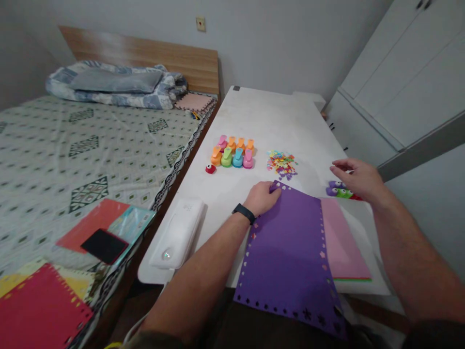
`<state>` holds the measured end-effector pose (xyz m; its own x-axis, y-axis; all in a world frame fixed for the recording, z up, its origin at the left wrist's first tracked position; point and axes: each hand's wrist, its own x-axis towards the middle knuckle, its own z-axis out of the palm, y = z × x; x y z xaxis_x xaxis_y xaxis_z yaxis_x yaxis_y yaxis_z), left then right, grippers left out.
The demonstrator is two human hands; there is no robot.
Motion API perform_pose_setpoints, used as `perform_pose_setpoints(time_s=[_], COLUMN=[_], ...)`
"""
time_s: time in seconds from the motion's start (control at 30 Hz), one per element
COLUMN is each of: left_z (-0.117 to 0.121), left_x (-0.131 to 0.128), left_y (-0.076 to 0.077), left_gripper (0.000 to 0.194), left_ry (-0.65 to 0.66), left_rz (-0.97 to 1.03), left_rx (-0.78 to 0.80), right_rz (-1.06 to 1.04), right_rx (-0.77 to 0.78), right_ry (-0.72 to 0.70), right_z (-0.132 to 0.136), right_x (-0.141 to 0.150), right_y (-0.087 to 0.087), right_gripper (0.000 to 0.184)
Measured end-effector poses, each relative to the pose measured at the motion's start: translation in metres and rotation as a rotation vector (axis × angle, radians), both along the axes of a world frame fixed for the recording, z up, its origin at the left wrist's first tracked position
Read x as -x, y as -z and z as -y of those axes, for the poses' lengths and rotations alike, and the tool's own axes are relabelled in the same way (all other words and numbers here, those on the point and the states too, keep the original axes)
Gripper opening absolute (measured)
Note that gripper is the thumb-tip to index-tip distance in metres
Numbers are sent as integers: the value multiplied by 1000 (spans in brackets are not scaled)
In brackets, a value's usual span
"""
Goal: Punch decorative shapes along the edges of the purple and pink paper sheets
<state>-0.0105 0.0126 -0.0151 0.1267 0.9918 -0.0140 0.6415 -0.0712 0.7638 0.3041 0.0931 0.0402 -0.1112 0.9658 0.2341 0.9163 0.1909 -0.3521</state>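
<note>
A purple sheet (286, 252) with shaped holes punched along its edges is pinched at its top left corner by my left hand (264, 196). Its near end hangs past the table edge over my lap. My right hand (358, 178) hovers above several small purple, green and red punches (341, 190), its fingers apart with nothing visible between them. Under the purple sheet's right side lies a stack of pink sheets (345, 237). Just beyond the purple sheet is a pile of colourful punched-out pieces (282, 164). Two rows of orange, green, blue and pink craft punches (234, 152) stand to its left.
A small red punch (210, 168) sits apart near the table's left edge. Closer in is a white device (179, 232) with a cable. On the bed at left lie a phone (104, 245) and a punched red sheet (43, 308). Cabinets (407, 82) flank the right.
</note>
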Motion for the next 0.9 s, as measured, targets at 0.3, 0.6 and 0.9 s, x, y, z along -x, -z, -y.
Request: perform_pose_setpoints(time_s=[0.3, 0.6, 0.9], left_z=[-2, -3, -3], left_x=[1, 3, 2], left_y=[6, 9, 7], left_gripper=[34, 35, 33], left_ry=[17, 41, 30], left_rz=[45, 126, 165], left_rx=[-36, -19, -1], right_rz=[212, 410, 342], right_rx=[80, 148, 103], right_ry=[-28, -126, -107], right_z=[1, -22, -20], right_x=[-43, -48, -35], right_y=[21, 31, 25], right_gripper=[41, 28, 15])
